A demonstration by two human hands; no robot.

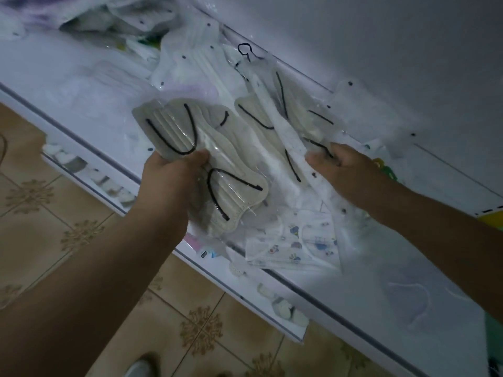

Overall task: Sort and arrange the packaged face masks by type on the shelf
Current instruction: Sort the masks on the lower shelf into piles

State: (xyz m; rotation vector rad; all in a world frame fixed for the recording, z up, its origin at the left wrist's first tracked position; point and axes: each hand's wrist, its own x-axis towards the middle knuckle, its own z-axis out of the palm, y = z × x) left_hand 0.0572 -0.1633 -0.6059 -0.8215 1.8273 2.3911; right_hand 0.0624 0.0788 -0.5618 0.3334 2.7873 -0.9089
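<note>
My left hand (174, 183) grips a stack of clear packets of beige masks with black ear loops (174, 129), held over the white shelf (89, 123). My right hand (345, 170) is closed on another packet of beige masks with black loops (288, 123), which lies tilted on the pile. Under both hands lies a packet of white masks with small coloured prints (296, 243). More packets of plain white masks (196, 63) are heaped further back on the shelf.
The shelf's front rail (272, 276) runs diagonally from upper left to lower right. A lower shelf with small white items (285, 308) shows beneath it. Patterned beige floor tiles (81, 235) lie to the left. Coloured packaging (383, 167) peeks out at the right.
</note>
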